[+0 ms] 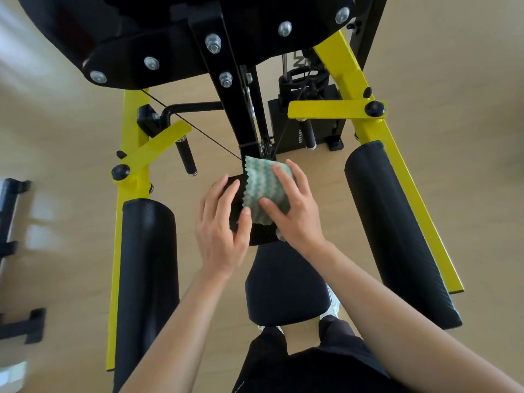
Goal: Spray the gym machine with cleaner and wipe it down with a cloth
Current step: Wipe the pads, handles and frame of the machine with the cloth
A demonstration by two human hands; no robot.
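Pressing the cloth (262,184) flat, the right hand (295,214) lies on it with fingers straight and slightly apart, and the thumb is laid across the cloth's near part. The cloth, green and white in zigzag stripes, covers the right side of a small black pad (234,204) at the foot of the machine's (131,123) black post (226,103). One corner hangs past the pad's near edge, under the right palm. The left hand (221,234) rests on the pad's left side, fingers straight and close together, its thumb touching the cloth's left edge. Just beside the pad's near edge sits the black seat (283,290). Long black rolls (147,265) on yellow arms (397,157) flank the seat, well apart from the hands. A weight stack (306,120) stands behind the post on the pale floor (71,137).
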